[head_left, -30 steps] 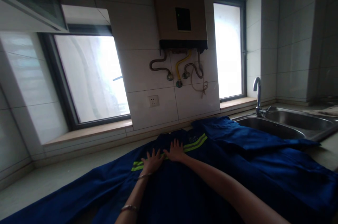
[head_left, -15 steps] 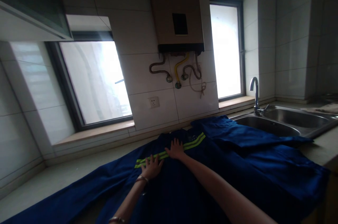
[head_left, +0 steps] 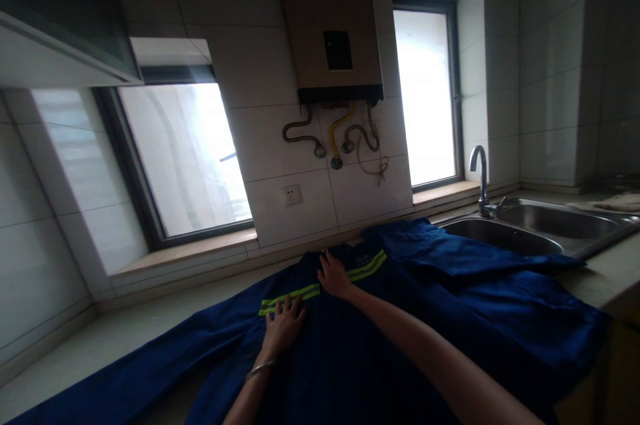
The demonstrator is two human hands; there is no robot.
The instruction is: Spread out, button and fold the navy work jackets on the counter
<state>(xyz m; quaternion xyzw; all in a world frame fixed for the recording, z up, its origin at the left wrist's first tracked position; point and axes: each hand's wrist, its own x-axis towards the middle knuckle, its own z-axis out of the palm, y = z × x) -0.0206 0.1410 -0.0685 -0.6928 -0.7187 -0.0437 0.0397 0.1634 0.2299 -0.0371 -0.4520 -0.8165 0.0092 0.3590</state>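
A dark blue work jacket [head_left: 400,338] with yellow-green reflective stripes [head_left: 290,297] lies spread over the kitchen counter. My left hand [head_left: 283,327] lies flat on the cloth just below the left stripe, fingers spread, a bracelet at the wrist. My right hand [head_left: 333,275] presses flat on the jacket farther back, between the two stripe sections, fingers stretched toward the wall. Neither hand holds anything. One sleeve trails away to the lower left.
A steel double sink [head_left: 540,228] with a curved tap [head_left: 481,178] sits at the right, the jacket's edge reaching it. A water heater [head_left: 330,25] with hoses hangs on the tiled wall, a socket [head_left: 291,195] below it. Windows [head_left: 185,158] flank it.
My left hand has slid back toward me and a little left. My right hand has moved slightly farther toward the wall. The view has shifted a little to the right.
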